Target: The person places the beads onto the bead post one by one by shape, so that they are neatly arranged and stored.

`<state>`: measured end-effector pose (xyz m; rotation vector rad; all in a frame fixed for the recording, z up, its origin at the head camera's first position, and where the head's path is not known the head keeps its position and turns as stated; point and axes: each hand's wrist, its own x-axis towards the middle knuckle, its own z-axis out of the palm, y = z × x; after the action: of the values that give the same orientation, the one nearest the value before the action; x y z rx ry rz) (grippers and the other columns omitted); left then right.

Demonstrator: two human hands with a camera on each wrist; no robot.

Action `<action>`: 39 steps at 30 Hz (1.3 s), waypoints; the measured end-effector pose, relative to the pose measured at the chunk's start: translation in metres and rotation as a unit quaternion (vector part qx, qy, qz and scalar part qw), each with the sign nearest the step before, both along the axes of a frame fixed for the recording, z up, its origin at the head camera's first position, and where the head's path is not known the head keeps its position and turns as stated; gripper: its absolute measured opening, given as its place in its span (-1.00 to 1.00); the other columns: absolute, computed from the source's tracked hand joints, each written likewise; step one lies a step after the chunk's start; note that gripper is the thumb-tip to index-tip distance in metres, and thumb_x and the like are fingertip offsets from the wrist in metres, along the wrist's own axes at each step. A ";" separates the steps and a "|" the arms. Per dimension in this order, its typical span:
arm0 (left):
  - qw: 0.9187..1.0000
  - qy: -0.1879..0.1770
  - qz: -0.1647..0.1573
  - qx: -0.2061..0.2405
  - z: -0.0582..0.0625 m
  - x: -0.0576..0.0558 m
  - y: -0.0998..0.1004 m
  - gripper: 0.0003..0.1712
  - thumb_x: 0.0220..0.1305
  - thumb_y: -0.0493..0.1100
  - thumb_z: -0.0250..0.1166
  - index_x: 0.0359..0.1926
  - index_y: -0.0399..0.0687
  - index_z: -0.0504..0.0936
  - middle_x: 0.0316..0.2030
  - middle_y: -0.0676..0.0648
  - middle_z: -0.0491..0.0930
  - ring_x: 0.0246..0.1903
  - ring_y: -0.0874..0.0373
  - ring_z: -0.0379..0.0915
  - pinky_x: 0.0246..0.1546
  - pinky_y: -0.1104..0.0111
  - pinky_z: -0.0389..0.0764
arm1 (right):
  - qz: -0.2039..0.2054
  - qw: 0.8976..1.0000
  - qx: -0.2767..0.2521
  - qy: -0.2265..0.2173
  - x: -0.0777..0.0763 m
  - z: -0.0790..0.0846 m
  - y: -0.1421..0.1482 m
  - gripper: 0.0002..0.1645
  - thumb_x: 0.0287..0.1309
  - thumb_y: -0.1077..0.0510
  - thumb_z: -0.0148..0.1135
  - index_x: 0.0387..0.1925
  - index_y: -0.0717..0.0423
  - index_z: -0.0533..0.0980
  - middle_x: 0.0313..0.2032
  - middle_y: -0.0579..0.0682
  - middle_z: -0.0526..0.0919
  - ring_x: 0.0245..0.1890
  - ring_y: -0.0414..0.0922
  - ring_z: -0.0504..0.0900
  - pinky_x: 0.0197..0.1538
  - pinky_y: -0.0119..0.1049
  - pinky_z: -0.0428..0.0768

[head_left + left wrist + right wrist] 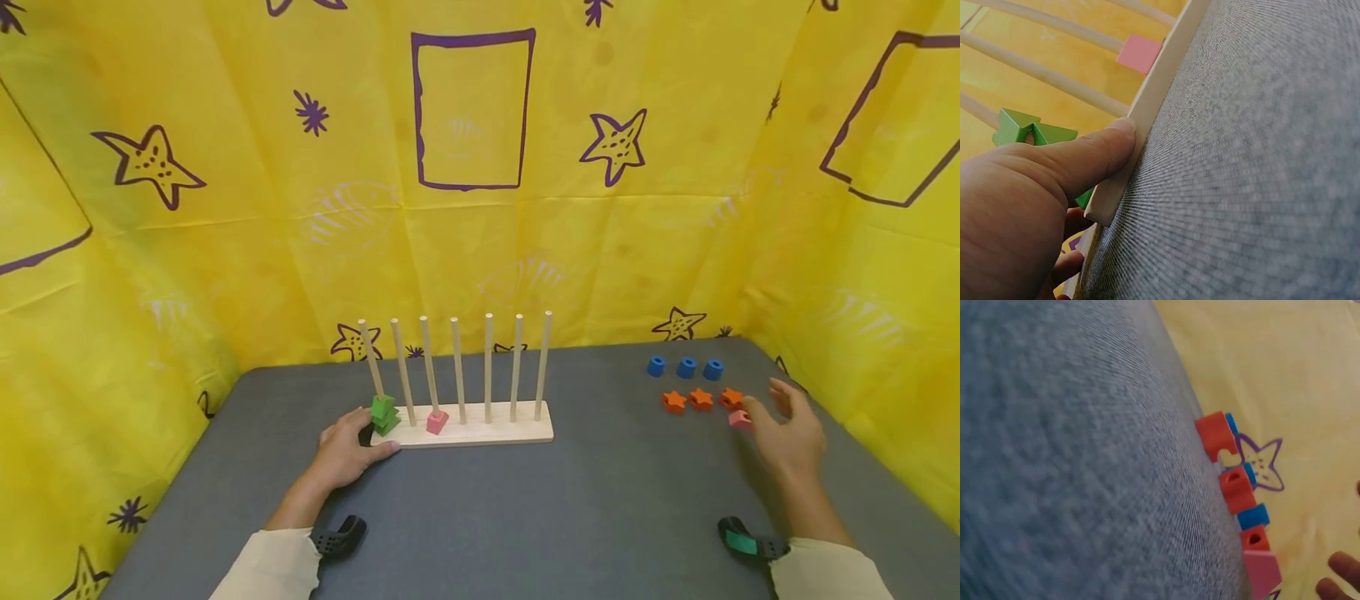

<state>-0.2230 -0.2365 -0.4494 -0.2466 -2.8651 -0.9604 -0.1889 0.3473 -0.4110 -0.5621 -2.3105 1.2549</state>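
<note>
A pale wooden peg stand (480, 432) with several upright pegs sits on the grey table. My left hand (347, 450) grips its left end, the thumb along the front edge and the other fingers around the far side. Green tree-shaped blocks (385, 417) are stacked on the leftmost peg. The third peg from the left carries a pink block (437, 422) at its foot. Over on the right, my right hand (791, 437) hovers with parted fingers beside a loose pink block (739, 419), which it partly covers. In the right wrist view only some fingertips (1342, 565) show, apart from that block.
Three orange star blocks (701, 399) lie in a row beyond the loose pink block. Behind them stand three blue cylinders (686, 367). A yellow patterned cloth (465, 250) hangs along the table's back and sides.
</note>
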 end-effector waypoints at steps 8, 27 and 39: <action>1.000 -0.006 0.000 0.001 0.002 -0.001 0.001 -0.24 0.11 0.04 0.45 0.24 -0.27 0.47 0.24 -0.43 0.32 0.32 -0.39 0.01 0.21 -0.25 -0.17 | 0.067 0.990 0.094 -0.085 -0.003 -0.020 0.023 -0.07 0.34 -0.19 0.01 0.44 0.35 -0.01 0.29 0.48 0.19 0.23 0.47 0.14 0.16 0.36 0.14; 1.000 0.007 -0.005 -0.003 0.003 -0.001 -0.001 -0.27 0.11 0.05 0.45 0.23 -0.22 0.49 0.20 -0.38 0.40 0.28 -0.41 0.08 0.19 -0.27 -0.14 | 0.036 0.989 0.130 -0.064 -0.006 -0.026 0.016 -0.39 0.28 -0.03 0.13 0.19 0.32 0.42 0.05 0.45 0.49 0.10 0.43 0.29 0.06 0.29 0.20; 1.000 -0.005 0.001 -0.001 0.001 0.001 0.000 -0.27 0.11 0.04 0.45 0.24 -0.20 0.49 0.22 -0.37 0.39 0.29 -0.39 0.07 0.21 -0.25 -0.16 | -0.004 0.999 0.036 -0.027 -0.001 0.007 -0.005 -0.33 0.24 -0.16 0.17 0.28 0.11 0.44 -0.12 0.06 0.69 0.01 0.04 0.50 -0.21 -0.30 0.43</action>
<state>-0.2222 -0.2362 -0.4479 -0.2398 -2.8760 -0.9602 -0.1896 0.3422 -0.4035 -0.5863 -2.3842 1.1617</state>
